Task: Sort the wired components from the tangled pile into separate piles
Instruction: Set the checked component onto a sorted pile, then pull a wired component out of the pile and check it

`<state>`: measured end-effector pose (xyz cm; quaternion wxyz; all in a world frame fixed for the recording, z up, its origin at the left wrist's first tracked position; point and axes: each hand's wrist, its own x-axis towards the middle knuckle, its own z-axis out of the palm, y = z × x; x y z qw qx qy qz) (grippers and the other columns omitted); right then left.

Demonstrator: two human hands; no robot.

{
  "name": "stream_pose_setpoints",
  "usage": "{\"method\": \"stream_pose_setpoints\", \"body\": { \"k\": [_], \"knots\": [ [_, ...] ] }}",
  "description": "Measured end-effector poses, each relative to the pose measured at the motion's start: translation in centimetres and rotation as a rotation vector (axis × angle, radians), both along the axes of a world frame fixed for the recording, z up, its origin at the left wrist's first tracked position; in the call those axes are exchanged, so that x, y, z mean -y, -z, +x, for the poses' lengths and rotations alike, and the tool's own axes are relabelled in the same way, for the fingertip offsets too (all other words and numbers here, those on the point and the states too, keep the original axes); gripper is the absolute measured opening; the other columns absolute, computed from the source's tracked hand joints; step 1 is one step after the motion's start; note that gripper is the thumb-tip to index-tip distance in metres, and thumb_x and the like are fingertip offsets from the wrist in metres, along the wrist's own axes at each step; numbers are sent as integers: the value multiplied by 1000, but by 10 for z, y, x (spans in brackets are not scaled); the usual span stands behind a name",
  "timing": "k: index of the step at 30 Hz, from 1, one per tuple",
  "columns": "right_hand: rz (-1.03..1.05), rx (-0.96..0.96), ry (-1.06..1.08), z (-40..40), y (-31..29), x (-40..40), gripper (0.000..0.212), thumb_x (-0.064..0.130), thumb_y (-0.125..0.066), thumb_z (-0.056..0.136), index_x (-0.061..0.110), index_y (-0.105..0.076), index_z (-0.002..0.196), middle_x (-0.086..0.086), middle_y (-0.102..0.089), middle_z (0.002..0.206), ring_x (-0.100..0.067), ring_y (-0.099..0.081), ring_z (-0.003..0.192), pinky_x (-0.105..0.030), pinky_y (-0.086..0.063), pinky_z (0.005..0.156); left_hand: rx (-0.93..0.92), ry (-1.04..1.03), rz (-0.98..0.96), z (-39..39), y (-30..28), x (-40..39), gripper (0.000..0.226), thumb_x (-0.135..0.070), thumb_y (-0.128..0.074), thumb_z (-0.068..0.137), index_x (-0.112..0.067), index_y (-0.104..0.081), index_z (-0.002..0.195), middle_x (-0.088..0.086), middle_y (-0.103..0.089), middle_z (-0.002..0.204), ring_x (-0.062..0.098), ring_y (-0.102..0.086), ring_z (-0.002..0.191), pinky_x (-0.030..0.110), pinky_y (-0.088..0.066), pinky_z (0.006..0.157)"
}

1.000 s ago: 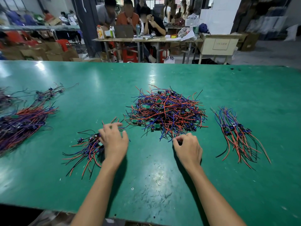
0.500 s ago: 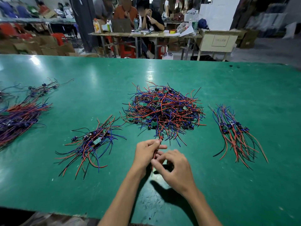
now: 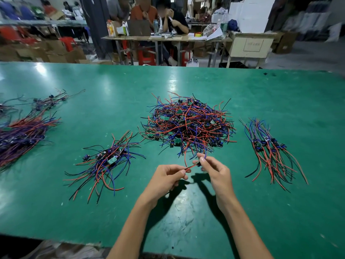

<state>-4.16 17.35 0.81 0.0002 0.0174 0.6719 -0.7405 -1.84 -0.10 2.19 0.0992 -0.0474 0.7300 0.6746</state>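
Observation:
A tangled pile [image 3: 188,124] of red, blue and black wired components lies at the middle of the green table [image 3: 186,81]. Just in front of it both hands hold one wired component [image 3: 193,165]. My left hand [image 3: 168,177] pinches the end of its red wire. My right hand [image 3: 212,170] pinches the small dark part at the other end, with its other wires trailing up towards the pile. A sorted pile [image 3: 107,161] lies to the left of my hands. Another sorted pile [image 3: 270,150] lies to the right.
A large bundle of wired parts [image 3: 20,135] lies at the far left, with a smaller bunch [image 3: 48,101] behind it. The table's near edge runs just below my forearms. People sit at a cluttered table [image 3: 164,37] beyond the far edge.
My left hand left the left sorted pile and came to the middle. Both hands took up one component at the pile's front edge and have now drawn apart, stretching its red wire between them.

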Motion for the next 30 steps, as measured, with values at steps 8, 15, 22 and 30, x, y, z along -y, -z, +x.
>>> {"method": "stream_pose_setpoints", "body": {
  "k": [8, 15, 22, 30],
  "knots": [
    [-143, -5, 90, 4, 9, -19, 30, 38, -74, 81, 12, -79, 95, 0, -79, 94, -4, -65, 76, -11, -48, 72, -116, -4, -223, -1, -4, -9, 20, -12, -56, 102, -15, -75, 109, 2, -74, 87, 13, -53, 69, 25, -43, 67],
    [-131, -59, 48, 5, 18, -23, 22, 37, -77, 82, 17, -80, 91, -3, -77, 86, -7, -69, 79, -13, -51, 73, -56, 134, -1, -5, -15, -29, 26, -21, -49, 107, -14, -71, 118, 10, -76, 103, 16, -67, 70, 22, -52, 69],
    [-160, -25, 56, 7, 18, -28, 55, 59, -91, 59, 13, -80, 87, -8, -76, 85, -17, -68, 77, -27, -54, 65, -34, 265, -43, -2, -18, -33, 44, -46, -51, 103, -8, -75, 104, 11, -77, 99, 13, -54, 53, 20, -39, 53],
    [-179, 23, -9, 17, 8, -20, 28, 34, -66, 89, 12, -80, 102, -12, -74, 97, -26, -66, 85, -45, -55, 87, 61, 205, 156, 1, -17, -38, 21, -10, -60, 99, 3, -73, 110, 15, -77, 98, 18, -70, 63, 26, -56, 63]
  ]
}}
